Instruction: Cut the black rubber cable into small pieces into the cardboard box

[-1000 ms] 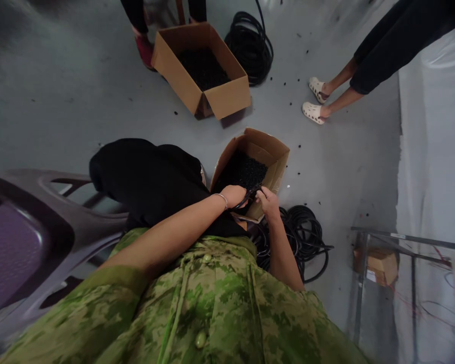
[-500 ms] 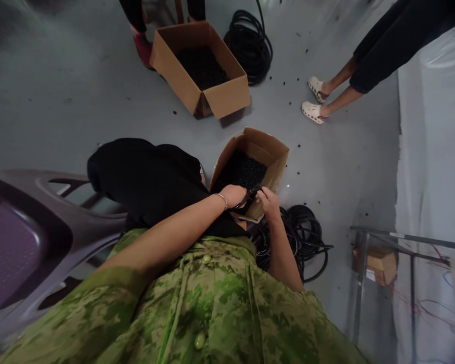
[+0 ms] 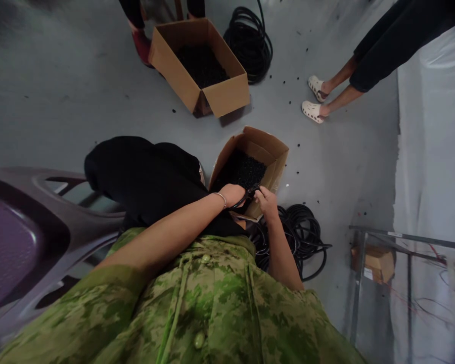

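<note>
My left hand [image 3: 233, 195], with a thin bracelet at its wrist, is closed round a dark tool with a looped handle [image 3: 239, 205] that looks like scissors. Close by on the right, my right hand [image 3: 266, 201] is closed, its fingertips pinching a black strand, seemingly hose; its end is hard to make out. Both hands are over the near edge of an open cardboard box [image 3: 276, 151]. Many small black pieces [image 3: 250, 169] lie inside the box. A coil of black hose [image 3: 305, 230] is on the floor beside my right forearm.
A larger cardboard box [image 3: 227, 96] with black pieces stands ahead, beside another hose coil [image 3: 250, 45]. A person's red shoe [image 3: 142, 48] is behind it. Another person in white clogs [image 3: 313, 111] stands at right. A purple chair [image 3: 11, 253] is left, a metal frame [image 3: 358, 288] right.
My hands stay together over the box edge, with only a slight shift of the fingers and the dark tool between them. The whole view has moved very slightly.
</note>
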`<state>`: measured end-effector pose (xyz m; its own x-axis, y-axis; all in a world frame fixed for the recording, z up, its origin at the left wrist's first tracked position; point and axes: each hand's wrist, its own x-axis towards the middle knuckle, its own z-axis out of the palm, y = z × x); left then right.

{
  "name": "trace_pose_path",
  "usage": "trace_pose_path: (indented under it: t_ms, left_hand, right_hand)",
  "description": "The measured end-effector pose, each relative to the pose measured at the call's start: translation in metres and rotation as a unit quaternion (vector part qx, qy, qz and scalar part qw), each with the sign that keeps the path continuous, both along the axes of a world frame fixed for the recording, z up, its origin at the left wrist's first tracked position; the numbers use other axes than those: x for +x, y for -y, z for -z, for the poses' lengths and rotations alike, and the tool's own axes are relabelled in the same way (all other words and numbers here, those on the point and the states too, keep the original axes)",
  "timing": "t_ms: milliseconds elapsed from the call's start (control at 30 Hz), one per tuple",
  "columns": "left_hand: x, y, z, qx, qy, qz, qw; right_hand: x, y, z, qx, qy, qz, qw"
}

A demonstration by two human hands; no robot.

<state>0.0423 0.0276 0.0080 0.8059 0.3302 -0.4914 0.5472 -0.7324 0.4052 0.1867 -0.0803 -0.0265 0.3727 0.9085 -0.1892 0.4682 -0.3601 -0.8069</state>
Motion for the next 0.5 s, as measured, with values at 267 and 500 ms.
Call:
trace_pose_path:
  t_ms: [267, 500]
  left_hand:
    - [-0.001, 0.0, -0.001, 0.041, 0.003, 0.031, 0.999]
    - [-0.001, 0.002, -0.002, 0.04, 0.011, 0.011, 0.999]
  right_hand:
    - [0.005, -0.001, 0.006, 0.011, 0.065, -0.02, 0.998]
    - [0.011, -0.002, 0.016, -0.005, 0.141, -0.023, 0.99]
